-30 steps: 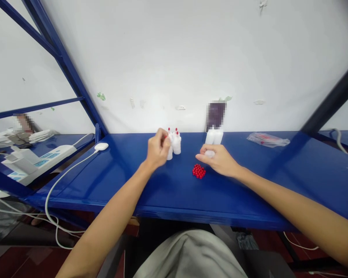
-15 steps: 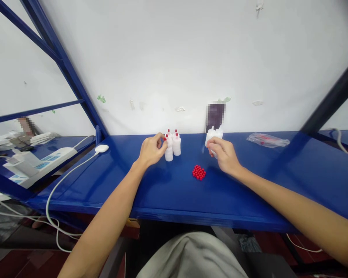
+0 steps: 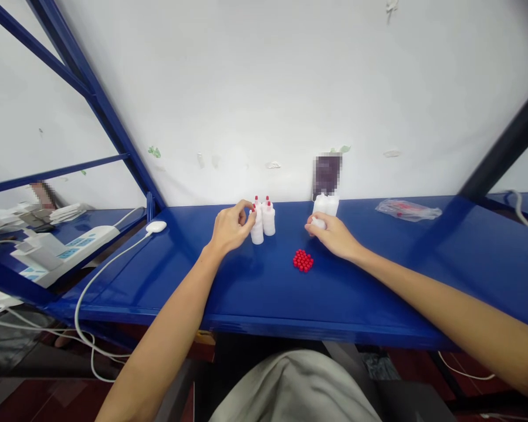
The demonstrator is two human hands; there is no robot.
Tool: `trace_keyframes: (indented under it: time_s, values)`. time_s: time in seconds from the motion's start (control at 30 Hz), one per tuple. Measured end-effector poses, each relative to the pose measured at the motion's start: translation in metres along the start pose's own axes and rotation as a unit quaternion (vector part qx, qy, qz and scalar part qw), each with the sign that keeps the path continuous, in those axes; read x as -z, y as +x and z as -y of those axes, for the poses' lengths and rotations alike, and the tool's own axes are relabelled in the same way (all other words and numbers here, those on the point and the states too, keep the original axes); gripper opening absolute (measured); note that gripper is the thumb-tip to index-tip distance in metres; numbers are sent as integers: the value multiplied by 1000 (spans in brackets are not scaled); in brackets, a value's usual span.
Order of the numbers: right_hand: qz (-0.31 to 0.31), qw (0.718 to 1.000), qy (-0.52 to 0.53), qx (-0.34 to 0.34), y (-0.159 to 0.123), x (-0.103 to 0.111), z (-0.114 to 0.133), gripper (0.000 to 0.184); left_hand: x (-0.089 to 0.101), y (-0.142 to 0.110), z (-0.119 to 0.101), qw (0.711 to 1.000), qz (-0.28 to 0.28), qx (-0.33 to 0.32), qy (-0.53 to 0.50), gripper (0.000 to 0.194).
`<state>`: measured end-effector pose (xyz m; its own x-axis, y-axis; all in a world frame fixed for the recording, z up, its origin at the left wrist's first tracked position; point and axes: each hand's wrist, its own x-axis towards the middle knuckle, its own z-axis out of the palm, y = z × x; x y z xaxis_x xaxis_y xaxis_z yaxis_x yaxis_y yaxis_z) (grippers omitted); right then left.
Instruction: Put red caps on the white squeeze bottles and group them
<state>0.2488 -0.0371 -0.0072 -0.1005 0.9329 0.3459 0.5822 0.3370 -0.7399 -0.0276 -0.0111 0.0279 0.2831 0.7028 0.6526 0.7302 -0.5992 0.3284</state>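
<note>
On the blue tabletop, my left hand [image 3: 233,227] bends its thumb and forefinger round the top of the nearest white squeeze bottle [image 3: 257,235]. Several more white bottles [image 3: 268,223] with red caps stand upright close beside it. My right hand [image 3: 334,234] is closed around an uncapped white bottle [image 3: 318,223], most of which the fingers hide. Just behind that hand is a group of white bottles [image 3: 332,205] with no red caps showing. A cluster of loose small red caps [image 3: 303,261] lies between my hands, nearer to me.
A clear plastic bag [image 3: 408,210] with something red inside lies at the right. On the left are a white round device [image 3: 156,227] with a cable and a white power strip [image 3: 90,239]. A dark pixelated object [image 3: 328,173] leans on the wall behind the bottles.
My right hand has drawn slightly left and toward me, and a white bottle now shows in its fingers. My left hand has stayed almost still at the capped bottles.
</note>
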Motion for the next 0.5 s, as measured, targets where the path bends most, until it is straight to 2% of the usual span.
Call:
trace_keyframes:
  time_s: [0.17,0.3,0.43,0.5]
  values:
    - [-12,1000,-17,-14,-1,-1,0,24,-2,0,-1,1000,10,-8,10,27]
    - [-17,999,-45,-16,-2,-1,4,23,-3,-1,-1,999,21,-3,35,23]
    - [-28,998,-43,-31,-2,0,3,28,-3,-2,0,1000,3,5,30,28]
    - [-26,998,-29,-44,-1,0,3,30,-4,-4,-2,999,-27,-5,17,35]
